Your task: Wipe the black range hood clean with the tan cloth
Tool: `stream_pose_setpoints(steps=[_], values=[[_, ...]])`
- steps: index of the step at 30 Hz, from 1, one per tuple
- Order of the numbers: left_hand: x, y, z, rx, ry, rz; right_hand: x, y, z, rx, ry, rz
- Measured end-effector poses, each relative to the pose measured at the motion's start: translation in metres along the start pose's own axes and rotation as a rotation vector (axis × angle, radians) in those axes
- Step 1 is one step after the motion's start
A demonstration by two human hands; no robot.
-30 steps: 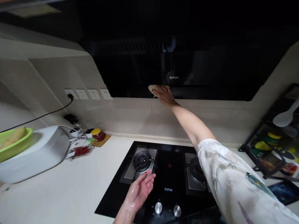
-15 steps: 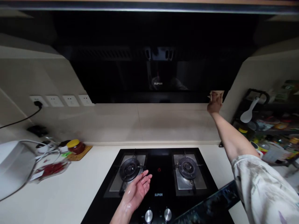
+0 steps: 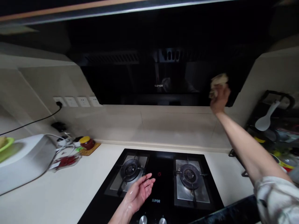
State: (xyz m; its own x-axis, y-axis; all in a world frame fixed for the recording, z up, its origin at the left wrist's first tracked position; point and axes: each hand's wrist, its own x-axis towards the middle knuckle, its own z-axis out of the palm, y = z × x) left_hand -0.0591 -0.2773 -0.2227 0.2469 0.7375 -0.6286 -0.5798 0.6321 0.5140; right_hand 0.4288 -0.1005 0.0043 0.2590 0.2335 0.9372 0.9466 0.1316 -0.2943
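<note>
My right hand (image 3: 220, 99) is raised to the right end of the black range hood (image 3: 158, 77) and grips a beige cloth (image 3: 217, 81) pressed against the hood's glossy front panel. My left hand (image 3: 140, 190) hovers palm up, wet and with fingers apart, over the black gas hob (image 3: 163, 183), between its left burner (image 3: 130, 169) and the control knobs (image 3: 143, 219). It holds nothing.
A white appliance (image 3: 23, 158) with a green bowl (image 3: 6, 144) stands at the left. A yellow-lidded jar (image 3: 87, 142), a bag of red chillies (image 3: 66, 161) and wall sockets (image 3: 77, 101) lie behind it. A black rack (image 3: 275, 124) with a white spoon and jars stands at the right.
My right hand swept the cloth along the hood from its middle to the right end, then lifted a little higher on the panel. The left hand stayed over the hob.
</note>
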Motion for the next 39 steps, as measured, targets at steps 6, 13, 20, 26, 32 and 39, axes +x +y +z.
stream_pose_setpoints(steps=[6,13,20,26,32,39], values=[[0.012,0.015,-0.011,-0.014,-0.045,-0.007,0.073,-0.041,0.001,-0.063,0.169,0.478],[0.022,0.040,-0.031,-0.031,-0.121,-0.046,0.045,-0.234,0.099,-0.129,-0.056,0.111],[0.012,0.088,-0.085,-0.083,-0.110,-0.021,0.007,-0.436,0.198,-0.007,-0.357,-0.386],[0.014,0.118,-0.114,-0.090,-0.084,0.013,-0.027,-0.526,0.228,-0.068,-0.637,-0.717],[0.031,0.126,-0.115,-0.103,-0.157,-0.054,-0.033,-0.460,0.210,-0.073,-0.715,-0.825],[0.053,0.133,-0.104,-0.082,-0.283,-0.107,-0.012,-0.303,0.144,-0.196,-0.555,-0.596]])
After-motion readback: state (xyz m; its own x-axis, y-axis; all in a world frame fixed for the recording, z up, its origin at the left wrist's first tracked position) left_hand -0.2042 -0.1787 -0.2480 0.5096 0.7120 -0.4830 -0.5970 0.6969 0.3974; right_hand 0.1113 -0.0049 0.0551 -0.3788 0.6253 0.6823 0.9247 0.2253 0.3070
